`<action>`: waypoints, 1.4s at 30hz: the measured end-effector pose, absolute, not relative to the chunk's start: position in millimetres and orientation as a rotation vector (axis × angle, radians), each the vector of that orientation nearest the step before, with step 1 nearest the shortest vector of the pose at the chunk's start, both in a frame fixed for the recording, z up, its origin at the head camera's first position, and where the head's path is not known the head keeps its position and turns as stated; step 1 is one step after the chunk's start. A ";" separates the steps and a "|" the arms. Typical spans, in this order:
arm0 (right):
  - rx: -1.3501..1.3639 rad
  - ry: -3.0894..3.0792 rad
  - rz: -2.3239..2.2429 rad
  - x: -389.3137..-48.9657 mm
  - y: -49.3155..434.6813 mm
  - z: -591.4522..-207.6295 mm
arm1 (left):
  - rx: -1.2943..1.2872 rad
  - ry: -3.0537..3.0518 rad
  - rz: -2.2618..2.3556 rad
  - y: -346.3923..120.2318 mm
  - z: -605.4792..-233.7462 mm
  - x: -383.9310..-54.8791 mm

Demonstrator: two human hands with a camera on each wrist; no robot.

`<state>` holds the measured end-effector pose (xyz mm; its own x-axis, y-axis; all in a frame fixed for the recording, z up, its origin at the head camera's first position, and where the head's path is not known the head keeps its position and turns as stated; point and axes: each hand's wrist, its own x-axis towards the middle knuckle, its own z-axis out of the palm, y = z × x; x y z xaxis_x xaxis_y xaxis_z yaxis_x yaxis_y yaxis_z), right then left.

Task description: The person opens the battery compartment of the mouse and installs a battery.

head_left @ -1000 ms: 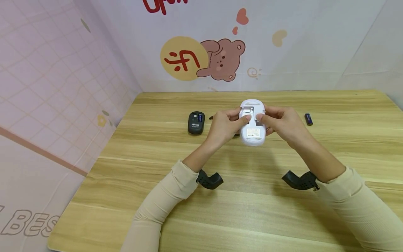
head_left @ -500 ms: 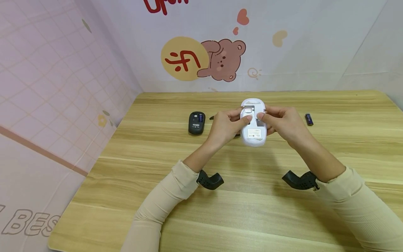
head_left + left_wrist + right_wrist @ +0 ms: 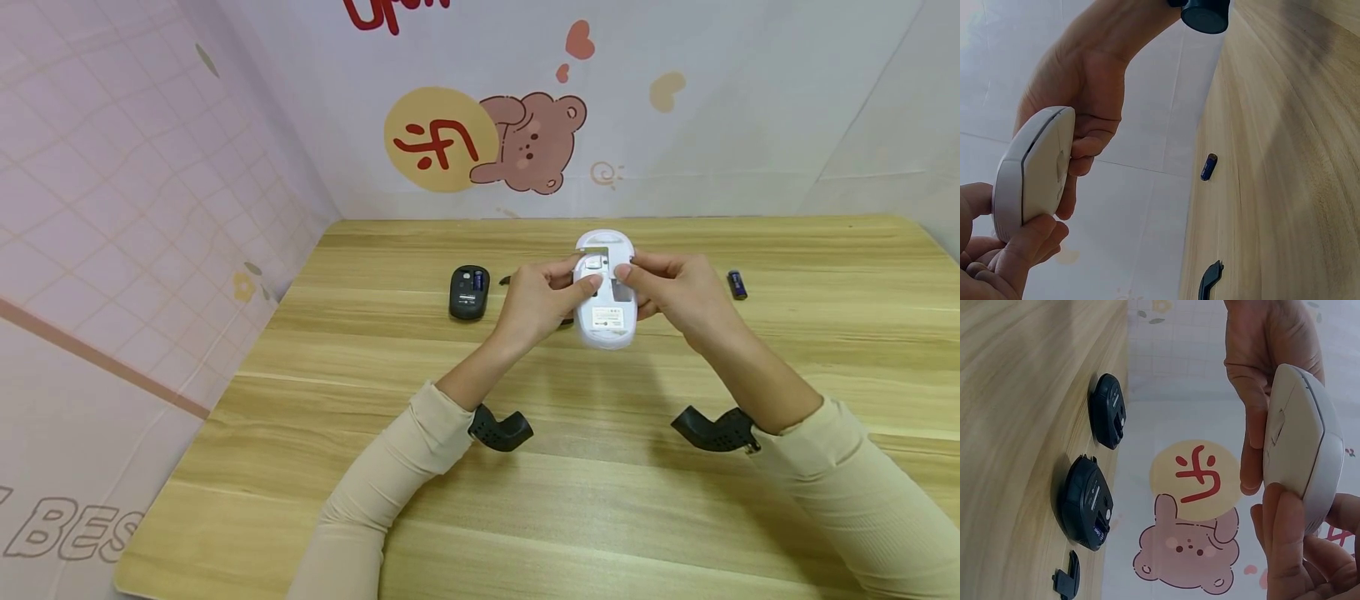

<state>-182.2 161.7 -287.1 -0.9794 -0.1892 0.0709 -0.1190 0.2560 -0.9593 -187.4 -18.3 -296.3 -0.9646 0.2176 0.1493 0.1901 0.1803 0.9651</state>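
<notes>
A white computer mouse [image 3: 606, 321] is held above the table, its underside with a label turned up toward the head camera. My left hand [image 3: 542, 293] grips its left side, thumb on the underside. On the opposite side my right hand [image 3: 671, 292] grips it likewise, thumb pressing near a recess. Small openings show in the underside around both thumbs. The fingers behind the mouse are mostly hidden in the head view. Both wrist views show the mouse's smooth shell [image 3: 1047, 162] edge-on, with fingers of my two hands around it.
On the wooden table [image 3: 585, 500], a black mouse [image 3: 468, 293] lies underside up with a blue battery in it. Another black mouse [image 3: 1107, 411] is mostly hidden from the head view. A small black cover [image 3: 1069, 578] lies nearby. A loose blue battery [image 3: 737, 285] lies to the right.
The white mouse has shifted slightly up and right in the head view, and the upper-left opening in its underside shows more. Both hands keep their grip; the things on the table have not moved.
</notes>
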 end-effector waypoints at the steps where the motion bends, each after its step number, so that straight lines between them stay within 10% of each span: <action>1: -0.299 2.441 -1.860 -182.3 161.6 -287.1 | 0.417 2.394 1.954 -18.3 -296.2 -187.1; 42: -0.048 2.619 -1.911 -187.8 164.4 -290.1 | 0.455 2.433 1.896 -15.8 -297.9 -183.3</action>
